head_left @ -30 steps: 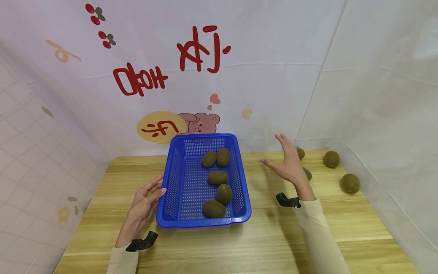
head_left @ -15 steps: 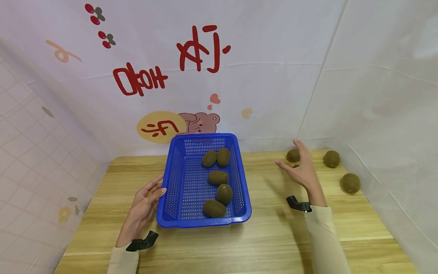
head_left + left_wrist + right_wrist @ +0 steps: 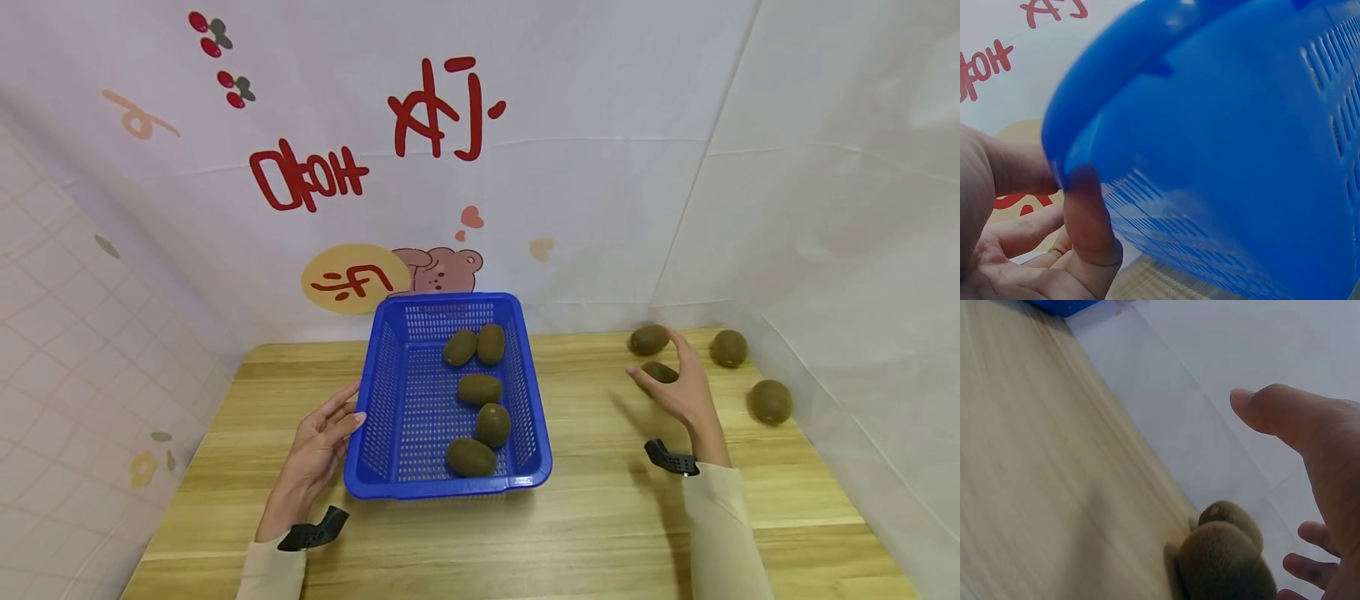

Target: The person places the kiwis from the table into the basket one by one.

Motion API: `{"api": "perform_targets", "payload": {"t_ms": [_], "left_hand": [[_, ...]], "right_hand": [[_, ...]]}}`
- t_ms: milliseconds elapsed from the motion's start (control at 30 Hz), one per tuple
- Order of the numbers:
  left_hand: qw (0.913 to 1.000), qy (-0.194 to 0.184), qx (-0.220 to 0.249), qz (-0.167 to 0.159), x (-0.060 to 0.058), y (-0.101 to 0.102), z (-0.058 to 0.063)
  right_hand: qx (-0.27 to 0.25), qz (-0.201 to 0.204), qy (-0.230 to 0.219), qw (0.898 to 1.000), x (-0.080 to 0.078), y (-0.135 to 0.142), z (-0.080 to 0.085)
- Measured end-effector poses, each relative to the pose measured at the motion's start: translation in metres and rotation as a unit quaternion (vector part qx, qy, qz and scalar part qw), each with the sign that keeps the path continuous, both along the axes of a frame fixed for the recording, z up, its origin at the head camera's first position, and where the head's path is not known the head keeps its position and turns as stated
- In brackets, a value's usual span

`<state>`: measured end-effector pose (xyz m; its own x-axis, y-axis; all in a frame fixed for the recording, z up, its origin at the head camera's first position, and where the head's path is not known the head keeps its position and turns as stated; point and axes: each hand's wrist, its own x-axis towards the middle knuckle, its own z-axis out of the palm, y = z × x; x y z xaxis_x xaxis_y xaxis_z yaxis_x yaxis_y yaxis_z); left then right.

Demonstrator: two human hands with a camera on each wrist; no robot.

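My left hand [image 3: 318,450] grips the left rim of a blue plastic basket [image 3: 450,489], thumb and fingers pinching its edge, as the left wrist view shows closely. Several brown kiwis [image 3: 471,457] lie inside, mostly in the right half. My right hand [image 3: 688,390] hovers over a kiwi [image 3: 660,372] on the table, thumb and fingers spread on either side of it. In the right wrist view the thumb [image 3: 1285,409] is apart from that kiwi [image 3: 1225,562]. Just behind it lies another kiwi [image 3: 649,339], close to the fingertips.
Two more kiwis lie farther right, one kiwi [image 3: 729,348] near the back and another kiwi [image 3: 770,402] by the right edge. A white printed cloth [image 3: 585,208] walls the wooden table [image 3: 585,517] at the back and sides.
My right hand has moved to the right and slightly down, from beside the basket to over the loose kiwis. The left hand and the basket have stayed in place.
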<state>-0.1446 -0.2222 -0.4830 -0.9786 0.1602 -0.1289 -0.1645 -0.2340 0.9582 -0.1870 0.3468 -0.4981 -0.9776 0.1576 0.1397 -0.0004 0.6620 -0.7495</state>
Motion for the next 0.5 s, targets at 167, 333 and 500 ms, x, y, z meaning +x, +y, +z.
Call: {"api": "perform_targets", "payload": {"t_ms": [167, 333, 500], "left_hand": [[1.0000, 0.000, 0.002, 0.001, 0.000, 0.000, -0.001], [1.0000, 0.000, 0.001, 0.001, -0.001, 0.000, -0.001], [1.0000, 0.000, 0.008, 0.003, -0.001, 0.000, -0.001]], "right_hand": [[-0.017, -0.009, -0.033, 0.999, 0.003, 0.008, -0.011], [-0.012, -0.020, -0.056, 0.998, 0.007, 0.015, -0.021], [-0.008, -0.026, -0.084, 0.996, 0.009, 0.022, -0.028]]}}
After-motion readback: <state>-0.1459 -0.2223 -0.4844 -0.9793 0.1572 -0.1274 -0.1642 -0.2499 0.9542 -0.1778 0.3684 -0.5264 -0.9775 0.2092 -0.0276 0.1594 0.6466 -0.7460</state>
